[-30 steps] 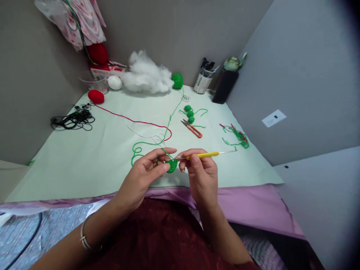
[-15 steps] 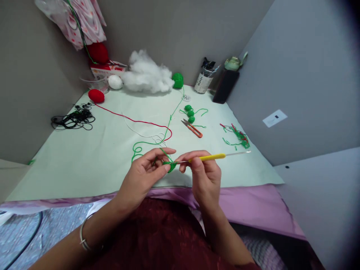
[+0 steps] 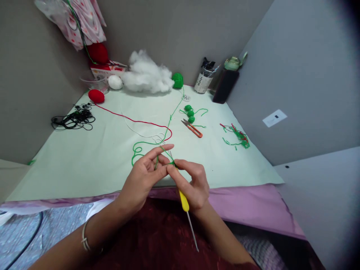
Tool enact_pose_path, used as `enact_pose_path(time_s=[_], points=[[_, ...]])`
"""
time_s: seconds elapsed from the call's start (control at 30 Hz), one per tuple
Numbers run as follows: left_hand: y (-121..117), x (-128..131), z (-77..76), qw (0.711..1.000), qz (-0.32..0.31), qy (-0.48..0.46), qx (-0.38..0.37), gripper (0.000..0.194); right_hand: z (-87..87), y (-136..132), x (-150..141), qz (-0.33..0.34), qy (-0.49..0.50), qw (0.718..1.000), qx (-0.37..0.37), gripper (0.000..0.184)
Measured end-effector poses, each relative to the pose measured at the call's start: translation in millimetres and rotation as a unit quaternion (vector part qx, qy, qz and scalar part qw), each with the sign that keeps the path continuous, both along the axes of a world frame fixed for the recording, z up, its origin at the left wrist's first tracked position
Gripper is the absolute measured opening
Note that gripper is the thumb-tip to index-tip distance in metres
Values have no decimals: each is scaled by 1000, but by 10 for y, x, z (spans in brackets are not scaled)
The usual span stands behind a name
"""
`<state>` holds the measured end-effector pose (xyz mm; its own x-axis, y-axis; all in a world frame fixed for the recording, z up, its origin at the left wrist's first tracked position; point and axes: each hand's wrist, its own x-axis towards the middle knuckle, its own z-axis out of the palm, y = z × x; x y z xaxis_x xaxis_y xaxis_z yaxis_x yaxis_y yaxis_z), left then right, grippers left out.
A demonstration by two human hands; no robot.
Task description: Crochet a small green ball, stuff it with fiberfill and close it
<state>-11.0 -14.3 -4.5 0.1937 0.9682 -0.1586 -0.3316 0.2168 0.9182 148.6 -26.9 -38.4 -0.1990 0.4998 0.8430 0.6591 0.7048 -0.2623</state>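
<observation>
Hook point(image 3: 184, 201), yellow-handled, now slopes steeply down from the right fingers, its rear shaft hanging toward the person's lap; half a second ago it lay nearly level, pointing out to the right. The right hand point(image 3: 194, 182) grips it between thumb and forefinger. The left hand point(image 3: 143, 174) pinches the green crocheted piece point(image 3: 172, 163), its forefinger stretched out beside the green strand point(image 3: 166, 151). The fingertips of both hands have drawn together, so only a sliver of the piece shows between them; a stitch seems to be in progress, but I cannot tell whether a loop sits on the tool.

Pale cloth point(image 3: 98, 161) covers the table beneath the fingers. Beyond them and to the right lie orange-handled snips point(image 3: 193, 128), with three small green balls point(image 3: 190, 113) just past; farther right is a heap of yarn scraps point(image 3: 241, 138). Well left of the fingers lie black cords point(image 3: 74, 118) and a red ball point(image 3: 96, 96). Farthest ahead of them, white stuffing point(image 3: 147, 75) sits beside a green yarn ball point(image 3: 177, 80), against a grey wall point(image 3: 180, 33).
</observation>
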Motion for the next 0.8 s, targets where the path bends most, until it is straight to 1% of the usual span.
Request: enact_pose_path(time_s=[0.07,0.1,0.13,0.17,0.2,0.27,0.3,0.33,0.47,0.53,0.57,0.6,0.67,0.73,0.8], points=[[22,-25,14,993,-47,-78,-73,46,-6,4,2,16,47,999,-15,37],[36,-40,20,988,-59,-102,-95,44,11,11,6,39,93,994,-39,33],[48,-53,25,986,-62,-115,-103,41,38,22,10,64,153,984,-71,29],[56,-63,30,986,-57,-121,-99,38,71,35,14,89,220,966,-107,26],[60,-68,34,988,-51,-120,-88,35,103,49,15,112,284,941,-144,24],[52,-59,35,991,-50,-104,-64,32,154,76,10,152,368,895,-201,21],[43,-48,32,993,-51,-92,-50,32,167,88,3,164,381,884,-216,20],[33,-34,25,995,-51,-80,-36,31,173,95,-5,172,378,881,-225,19],[6,18,-14,999,-22,-30,11,34,152,86,-34,164,326,903,-226,18],[11,24,-18,999,-23,-31,7,42,141,74,-32,163,317,907,-224,18],[17,20,-13,999,-29,-40,-3,46,139,74,-24,164,322,904,-227,17],[26,12,-4,998,-39,-53,-17,49,139,79,-12,168,336,896,-234,16],[45,-16,17,992,-74,-82,-60,50,144,106,22,183,389,864,-261,17],[61,-46,30,983,-110,-113,-95,46,154,148,60,196,444,825,-290,17],[69,-59,30,978,-122,-131,-106,41,162,189,86,203,474,798,-313,19]])
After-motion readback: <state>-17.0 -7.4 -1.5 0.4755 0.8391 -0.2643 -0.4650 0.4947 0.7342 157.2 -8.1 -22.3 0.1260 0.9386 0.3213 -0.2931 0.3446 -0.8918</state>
